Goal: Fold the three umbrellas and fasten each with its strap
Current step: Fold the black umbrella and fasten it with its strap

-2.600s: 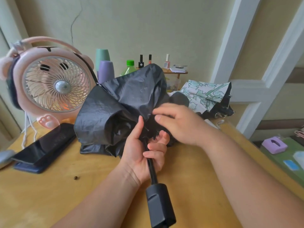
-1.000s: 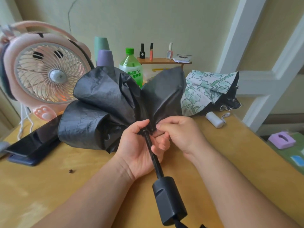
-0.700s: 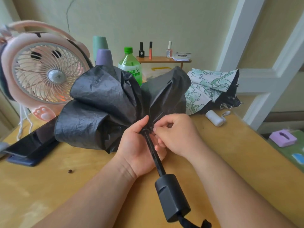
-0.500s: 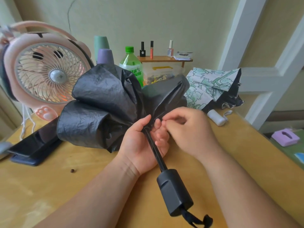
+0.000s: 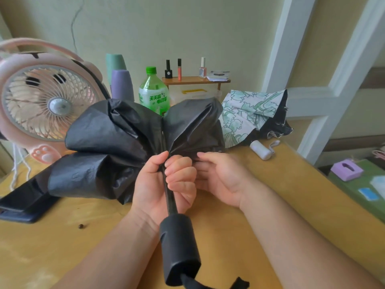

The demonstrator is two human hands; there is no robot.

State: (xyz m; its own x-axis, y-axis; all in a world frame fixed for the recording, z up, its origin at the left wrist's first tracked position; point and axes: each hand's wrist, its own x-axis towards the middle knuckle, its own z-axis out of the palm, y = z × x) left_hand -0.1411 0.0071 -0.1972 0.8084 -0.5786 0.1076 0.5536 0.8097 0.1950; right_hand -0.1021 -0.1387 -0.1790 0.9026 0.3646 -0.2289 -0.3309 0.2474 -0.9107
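Change: right grip (image 5: 220, 178) has turned palm-up and dropped out of its pinch at the fabric. The left grip (image 5: 164, 184) has closed round the shaft, and the handle has swung nearer the wearer.
Head view, left grip: bare hand, fingers and thumb curled round the black shaft (image 5: 169, 197), just under the canopy.
Head view, right grip: fingers fairly straight, tips against the fabric beside the left knuckles. It holds nothing I can see.
Black umbrella (image 5: 116, 138): collapsed but unrolled, with loose lobes billowing over the surface (image 5: 291, 184). Its handle (image 5: 179, 247) points at the wearer.
Floral umbrella (image 5: 250, 113): behind right, also loose. No third one in view.
Strap: cannot pick it out among the folds.
Risk, bunching: lobes gathered unevenly would roll fat, and the strap might not reach round.
Risk, snag: rib ends sit close to the fingertips, so a hurried twist could nip skin or catch cloth.
Risk, knock: the canopy stands just before the green bottle (image 5: 154, 94), and a wide turn could tip it.
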